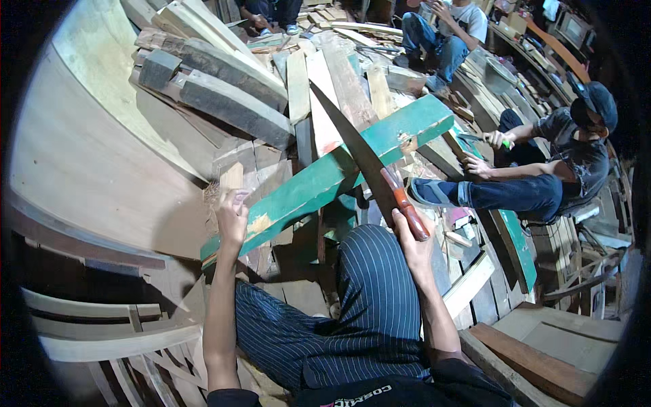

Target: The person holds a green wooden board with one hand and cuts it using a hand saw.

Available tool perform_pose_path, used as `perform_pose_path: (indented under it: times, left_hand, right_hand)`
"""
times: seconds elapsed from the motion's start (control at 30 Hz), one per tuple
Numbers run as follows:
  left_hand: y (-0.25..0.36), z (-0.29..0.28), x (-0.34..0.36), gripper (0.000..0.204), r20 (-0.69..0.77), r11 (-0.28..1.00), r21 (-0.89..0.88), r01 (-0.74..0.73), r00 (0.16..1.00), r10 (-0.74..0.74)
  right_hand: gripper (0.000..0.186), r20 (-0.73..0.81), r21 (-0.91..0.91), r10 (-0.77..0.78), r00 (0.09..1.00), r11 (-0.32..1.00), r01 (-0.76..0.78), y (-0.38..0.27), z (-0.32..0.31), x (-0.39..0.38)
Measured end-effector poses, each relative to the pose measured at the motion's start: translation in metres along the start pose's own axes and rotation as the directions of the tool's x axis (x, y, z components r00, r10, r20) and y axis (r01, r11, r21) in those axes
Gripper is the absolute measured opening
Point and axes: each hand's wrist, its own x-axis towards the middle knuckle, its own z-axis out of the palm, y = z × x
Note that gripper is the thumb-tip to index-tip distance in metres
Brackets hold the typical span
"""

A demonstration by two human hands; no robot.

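Note:
My right hand (413, 237) is wrapped round the brown handle of a handsaw (357, 145). Its long dark blade points away and to the left, crossing over a green-painted wooden beam (291, 193). The beam slants from near left to far right in front of my knees, with bare wood showing at chipped spots. My left hand (233, 216) is raised by the beam's near left end, its fingers curled closed. Whether anything is in those fingers is hidden. Just beyond them shows a small pale wood block (232, 175).
Thick timbers (230, 102) are stacked at the far left, beside a large curved wooden panel (88, 156). On the right a co-worker (569, 149) sits holding a green-handled tool near another green beam (513, 247). Other people sit farther back. A slatted wooden piece (115, 346) lies at near left.

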Motion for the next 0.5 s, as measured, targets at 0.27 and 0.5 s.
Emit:
perform_pose_path:
  times: [0.27,0.5]
  left_hand:
    - [0.011,-0.009,0.003,0.053,0.210,0.992,-0.128,0.019,0.978,0.008]
    - [0.012,-0.010,-0.001,0.067,0.374,0.975,-0.215,0.055,0.927,0.030]
  right_hand:
    - [0.022,0.007,0.010,0.018,1.000,1.000,-0.018,-0.001,-0.001,0.000]
    - [0.023,-0.003,0.009,-0.021,1.000,1.000,0.021,-0.002,0.002,0.002]
